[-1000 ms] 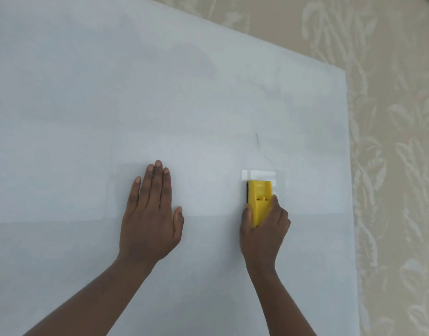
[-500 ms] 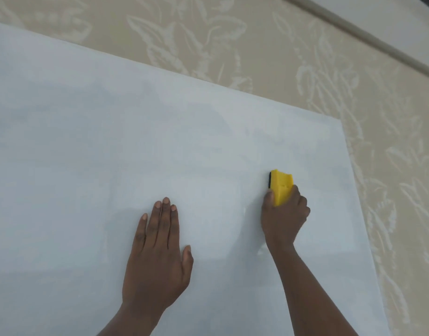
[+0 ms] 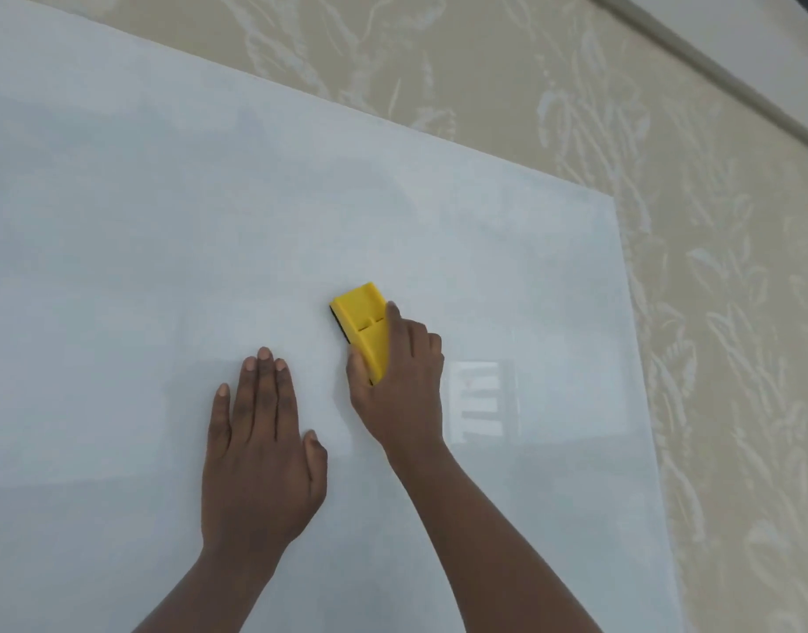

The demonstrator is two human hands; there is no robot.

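right hand (image 3: 400, 395) near frame centre, fingers (image 3: 416, 340) curled round yellow squeegee (image 3: 363, 326), pressing it on pale sheet (image 3: 164, 221). left hand (image 3: 260, 454) lower centre, fingers straight, flat on sheet just beside squeegee. patterned beige wallpaper (image 3: 667, 175) upper right.

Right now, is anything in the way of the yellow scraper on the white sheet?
Nothing visible. The right hand grips the yellow scraper; the white sheet ahead looks bare. The left hand lies flat beside it, apart.

squeegee (image 3: 363, 324): yellow, black edge | sheet (image 3: 210, 221): pale grey-white | wallpaper (image 3: 712, 267): beige, whitish leaf pattern
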